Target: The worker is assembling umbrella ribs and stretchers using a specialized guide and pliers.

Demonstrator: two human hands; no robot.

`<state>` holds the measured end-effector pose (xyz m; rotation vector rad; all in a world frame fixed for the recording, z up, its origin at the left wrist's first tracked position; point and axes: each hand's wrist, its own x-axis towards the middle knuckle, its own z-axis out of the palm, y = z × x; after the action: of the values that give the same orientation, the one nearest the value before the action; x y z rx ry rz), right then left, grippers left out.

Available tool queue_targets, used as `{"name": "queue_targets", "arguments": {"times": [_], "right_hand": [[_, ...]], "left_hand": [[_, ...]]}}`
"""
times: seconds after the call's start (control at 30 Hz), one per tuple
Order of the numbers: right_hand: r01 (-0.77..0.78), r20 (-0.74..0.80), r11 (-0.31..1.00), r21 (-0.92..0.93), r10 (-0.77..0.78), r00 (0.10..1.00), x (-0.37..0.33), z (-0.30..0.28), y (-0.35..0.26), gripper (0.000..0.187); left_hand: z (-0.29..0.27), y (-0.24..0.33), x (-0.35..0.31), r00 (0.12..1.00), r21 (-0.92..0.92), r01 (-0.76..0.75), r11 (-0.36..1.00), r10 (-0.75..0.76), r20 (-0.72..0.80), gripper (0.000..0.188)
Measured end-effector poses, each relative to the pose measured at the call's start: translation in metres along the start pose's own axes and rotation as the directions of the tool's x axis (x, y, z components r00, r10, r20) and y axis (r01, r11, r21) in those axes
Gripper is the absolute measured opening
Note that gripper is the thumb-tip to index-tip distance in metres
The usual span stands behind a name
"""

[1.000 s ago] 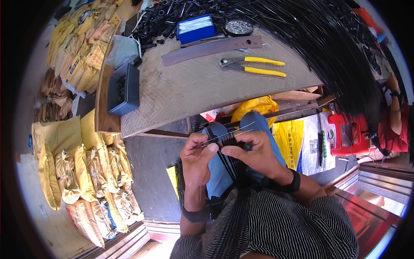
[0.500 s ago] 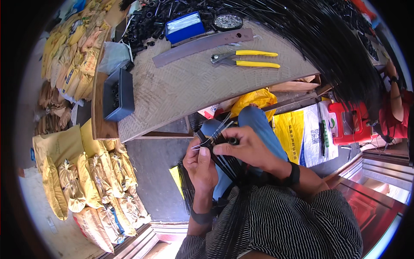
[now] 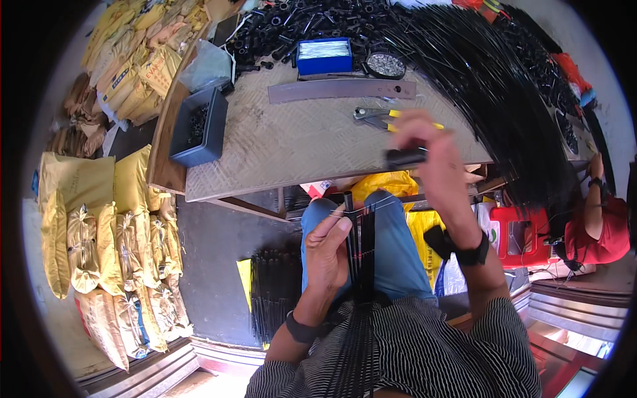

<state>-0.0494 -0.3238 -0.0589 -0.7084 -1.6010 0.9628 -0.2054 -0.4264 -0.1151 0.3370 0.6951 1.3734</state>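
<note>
My left hand [image 3: 327,251], above my lap, is closed round the upper end of a black frame of long thin rods [image 3: 363,262]. Thin silvery wires [image 3: 371,207] stick out beside its fingertips, and the rods run down over my striped shirt. Smeared by motion, my right hand [image 3: 434,156] is raised over the table's near edge. A short black cylindrical piece [image 3: 405,158] is in its fingers. Just behind that hand lie yellow-handled cutting pliers [image 3: 373,118], their handles partly covered by it.
On the table [image 3: 265,146] are a grey bin [image 3: 212,136], a flat metal strip [image 3: 332,91], a blue box [image 3: 325,65] of silvery pins and a round dish [image 3: 386,65]. Black rods [image 3: 478,86] heap at right. A co-worker's arm [image 3: 594,212] is at far right. Sacks [image 3: 99,232] stand left.
My right hand has left my left hand and risen forward and right over the table edge, carrying a black piece. My left hand keeps the rods, which now stand more upright. The view has shifted.
</note>
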Motion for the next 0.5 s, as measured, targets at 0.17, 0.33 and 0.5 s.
{"name": "queue_targets", "arguments": {"times": [0.17,0.33,0.5], "right_hand": [[-0.414,0.635,0.886,-0.207,0.444,0.633,0.036,0.033,-0.018,0.03],[-0.536,0.692,0.834,-0.127,0.461,0.555,0.037,0.03,-0.005,0.035],[-0.351,0.666,0.926,-0.14,0.35,0.658,0.033,0.029,0.006,0.033]], "left_hand": [[-0.008,-0.008,-0.003,0.998,-0.019,-0.017,1.0,0.016,-0.057,0.023],[-0.005,-0.006,-0.004,0.996,-0.037,-0.077,0.996,0.075,-0.056,0.009],[-0.008,-0.006,-0.002,0.994,-0.018,-0.101,0.995,0.1,-0.039,0.014]]}}
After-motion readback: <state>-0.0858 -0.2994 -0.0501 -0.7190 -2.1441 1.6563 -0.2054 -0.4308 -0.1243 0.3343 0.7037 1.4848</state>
